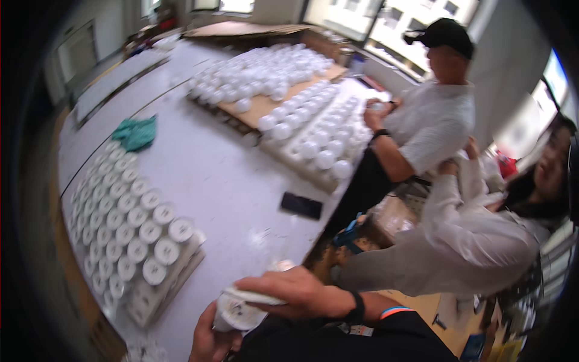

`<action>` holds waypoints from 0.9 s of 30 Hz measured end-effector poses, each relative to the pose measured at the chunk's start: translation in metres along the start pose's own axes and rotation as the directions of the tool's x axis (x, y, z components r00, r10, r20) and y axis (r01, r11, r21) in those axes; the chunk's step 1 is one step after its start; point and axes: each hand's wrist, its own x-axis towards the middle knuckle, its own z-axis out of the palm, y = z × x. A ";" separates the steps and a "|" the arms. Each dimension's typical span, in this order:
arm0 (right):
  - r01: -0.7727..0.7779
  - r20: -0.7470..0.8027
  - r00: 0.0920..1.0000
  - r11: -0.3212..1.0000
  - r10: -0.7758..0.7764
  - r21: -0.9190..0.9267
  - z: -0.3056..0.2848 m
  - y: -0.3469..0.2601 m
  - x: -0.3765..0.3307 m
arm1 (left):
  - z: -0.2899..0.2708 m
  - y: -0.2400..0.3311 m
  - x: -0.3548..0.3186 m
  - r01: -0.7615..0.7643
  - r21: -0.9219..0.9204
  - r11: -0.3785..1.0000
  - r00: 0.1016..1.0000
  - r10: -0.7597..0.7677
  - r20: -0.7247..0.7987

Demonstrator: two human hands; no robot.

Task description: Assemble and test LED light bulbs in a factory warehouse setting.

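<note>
White round part (238, 311) — both hands (seemingly)

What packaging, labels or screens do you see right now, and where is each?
Flat brown cardboard sheets: far end of the white table.
Black rectangular phone with a dark screen: flat on the table near its right edge.
Round white lamp part: between left hand and right hand; any label is unclear.

White table (205, 175) carries bulb trays (129, 223), green cloth (137, 133), black phone (301, 206).
</note>
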 end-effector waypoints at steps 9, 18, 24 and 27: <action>0.086 0.181 0.982 0.984 -0.057 -0.157 -0.004 -0.002 0.008 | 0.010 0.002 0.004 -0.001 -0.024 1.000 0.997 0.003 0.079; 0.120 0.188 0.978 0.981 -0.090 -0.153 0.002 0.002 0.008 | 0.000 0.003 -0.004 0.034 -0.038 0.999 0.992 -0.029 0.123; 0.134 0.203 0.975 0.973 -0.094 -0.189 -0.001 0.002 0.005 | 0.004 0.001 -0.003 0.022 -0.005 1.000 0.996 -0.022 0.084; 0.140 0.212 0.973 0.969 -0.096 -0.204 -0.001 0.004 0.003 | 0.001 0.003 -0.002 0.002 0.029 1.000 0.990 -0.006 0.139</action>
